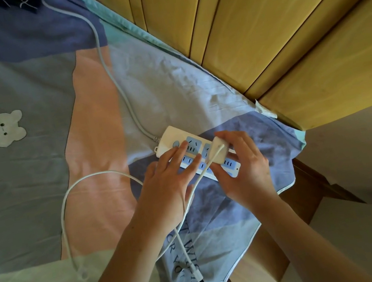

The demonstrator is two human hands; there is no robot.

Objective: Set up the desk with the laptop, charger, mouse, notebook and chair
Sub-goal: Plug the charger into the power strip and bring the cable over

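Right hand [244,165] grips charger [219,151] on power strip [174,138].

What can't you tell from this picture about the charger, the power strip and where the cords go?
Head view, the only one:
- Charger prongs: hidden under its body and the right hand, so whether it is seated is unclear.
- Power strip sockets: partly covered by the left hand and the charger.
- Strip's grey cord: its far end runs off the top edge.
- Laptop, mouse, notebook, chair: none in frame.
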